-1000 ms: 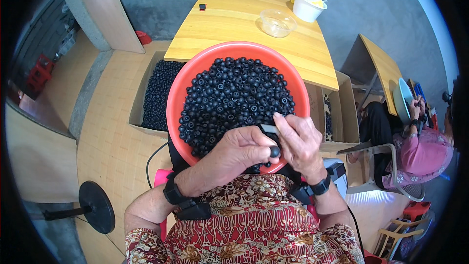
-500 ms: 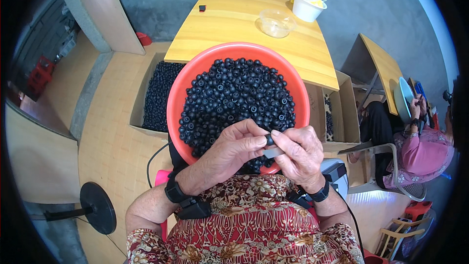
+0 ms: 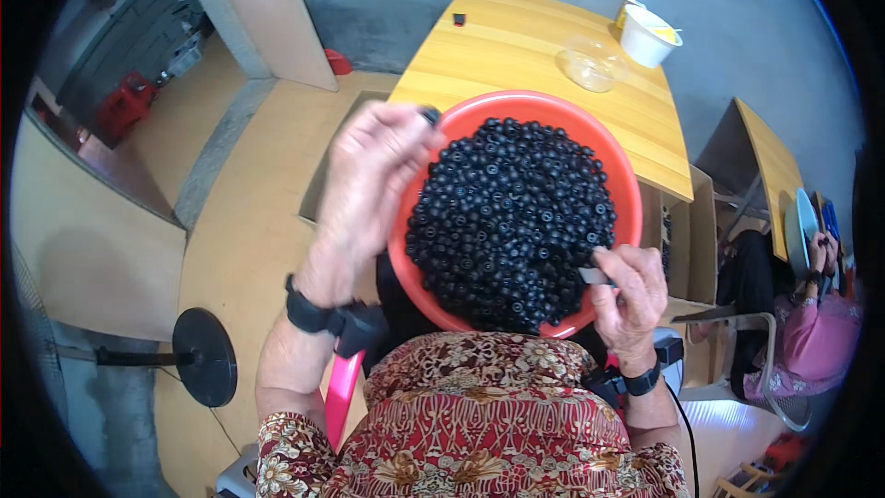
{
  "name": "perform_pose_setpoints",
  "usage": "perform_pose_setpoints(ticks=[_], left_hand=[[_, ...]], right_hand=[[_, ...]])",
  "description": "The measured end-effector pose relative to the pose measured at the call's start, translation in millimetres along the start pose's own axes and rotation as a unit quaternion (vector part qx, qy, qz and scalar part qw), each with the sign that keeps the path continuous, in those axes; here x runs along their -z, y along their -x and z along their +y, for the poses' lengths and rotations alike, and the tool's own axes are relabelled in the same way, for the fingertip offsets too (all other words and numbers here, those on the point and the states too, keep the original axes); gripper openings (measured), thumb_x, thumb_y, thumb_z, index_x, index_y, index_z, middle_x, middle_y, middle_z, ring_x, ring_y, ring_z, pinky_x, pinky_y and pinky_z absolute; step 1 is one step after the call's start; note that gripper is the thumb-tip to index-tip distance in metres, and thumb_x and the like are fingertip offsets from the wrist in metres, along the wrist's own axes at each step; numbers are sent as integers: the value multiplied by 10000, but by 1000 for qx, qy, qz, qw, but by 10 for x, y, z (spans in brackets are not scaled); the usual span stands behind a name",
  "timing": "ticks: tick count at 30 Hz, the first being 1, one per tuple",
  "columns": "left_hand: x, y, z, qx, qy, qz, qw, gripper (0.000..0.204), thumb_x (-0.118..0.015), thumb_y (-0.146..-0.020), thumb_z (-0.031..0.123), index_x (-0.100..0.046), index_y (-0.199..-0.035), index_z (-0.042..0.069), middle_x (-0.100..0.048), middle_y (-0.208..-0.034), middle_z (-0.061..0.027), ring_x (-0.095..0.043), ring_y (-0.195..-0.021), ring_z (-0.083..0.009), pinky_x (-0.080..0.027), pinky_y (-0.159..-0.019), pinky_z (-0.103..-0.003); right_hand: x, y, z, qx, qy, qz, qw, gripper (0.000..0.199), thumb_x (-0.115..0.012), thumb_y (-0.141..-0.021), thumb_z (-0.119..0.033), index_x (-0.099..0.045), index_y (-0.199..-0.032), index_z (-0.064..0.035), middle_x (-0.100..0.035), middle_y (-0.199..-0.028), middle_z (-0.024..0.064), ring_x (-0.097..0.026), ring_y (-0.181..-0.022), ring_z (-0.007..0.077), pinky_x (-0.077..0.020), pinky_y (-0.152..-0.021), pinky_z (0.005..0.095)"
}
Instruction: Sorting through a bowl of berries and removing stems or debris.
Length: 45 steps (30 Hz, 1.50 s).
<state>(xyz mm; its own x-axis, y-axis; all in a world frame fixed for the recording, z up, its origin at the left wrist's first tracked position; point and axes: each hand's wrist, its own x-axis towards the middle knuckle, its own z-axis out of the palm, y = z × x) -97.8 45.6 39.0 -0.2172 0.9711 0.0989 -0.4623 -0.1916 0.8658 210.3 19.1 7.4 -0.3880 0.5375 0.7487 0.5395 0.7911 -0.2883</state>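
A red-orange basin (image 3: 631,186) in front of me is filled with small round black parts (image 3: 516,212), many showing a ring or hole at one end. My left hand (image 3: 369,180), slightly blurred, is raised over the basin's left rim. Between its thumb and fingertips it pinches one black part (image 3: 430,115). At the basin's right rim, my right hand (image 3: 631,295) is closed around a small flat grey blade (image 3: 595,276), whose tip points left over the parts. Something dark shows at its fingertips, too small to name.
Beyond the basin stands a yellow wooden table (image 3: 516,46) with a clear plastic bowl (image 3: 593,69), a white tub (image 3: 650,37) and a small black object (image 3: 459,19). Cardboard boxes (image 3: 693,240) flank the basin. At right, a seated person (image 3: 811,341) works over a blue basin (image 3: 799,226).
My hands were together over the basin's near edge, with a black part between them. They have separated: the left moved up and left with a part, the right stayed near the rim holding the blade.
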Motion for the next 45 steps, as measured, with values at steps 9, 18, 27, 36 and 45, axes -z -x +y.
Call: perform_pose_setpoints(ticks=[9, 18, 27, 36, 45], left_hand=[[1018, -504, -155, 5, -321, 253, 913, 401, -696, -888, 83, -620, -1278, 28, -624, -1235, -129, -599, -1160, -233, -489, -971, -351], [-410, 167, -852, -215, -523, -261, 782, 176, -714, -819, 69, -674, -988, 41, -651, -917, -122, -656, -885, -318, -527, -774, -403], [-487, 199, -1291, -222, -566, -291, 739, 192, -700, -834, 107, -653, -1018, 88, -625, -909, -106, -638, -862, -316, -510, -751, -419], [-700, 425, -865, 91, -194, -224, 951, 162, -706, -889, -18, -662, -1032, 43, -605, -867, 66, -557, -767, -3, -465, -681, -168], [-685, 540, -805, 165, 26, -238, 957, 185, -665, -915, -13, -627, -1090, 34, -684, -1026, -65, -692, -974, -157, -559, -876, -289]], right_hand=[[-51, -32, 40, -27, 7, -15, 1000, 293, -715, -752, 20, -705, -1043, -10, -652, -906, 127, -624, -799, 292, -514, -719, 385], [-34, 1, 184, -109, -47, 26, 993, 163, -713, -824, 9, -641, -970, 5, -667, -899, 139, -642, -783, 296, -513, -702, 368], [-7, -14, 210, -107, -59, 40, 992, 145, -724, -805, 21, -667, -939, 14, -682, -877, 142, -670, -801, 303, -534, -728, 371], [-33, -13, 90, -206, -171, 3, 963, 139, -739, -830, -12, -718, -967, 2, -696, -885, 122, -680, -813, 230, -531, -717, 318], [1, -11, 62, -135, -153, 40, 978, 210, -737, -816, 0, -739, -1026, -10, -706, -910, 124, -678, -818, 250, -536, -726, 337]])
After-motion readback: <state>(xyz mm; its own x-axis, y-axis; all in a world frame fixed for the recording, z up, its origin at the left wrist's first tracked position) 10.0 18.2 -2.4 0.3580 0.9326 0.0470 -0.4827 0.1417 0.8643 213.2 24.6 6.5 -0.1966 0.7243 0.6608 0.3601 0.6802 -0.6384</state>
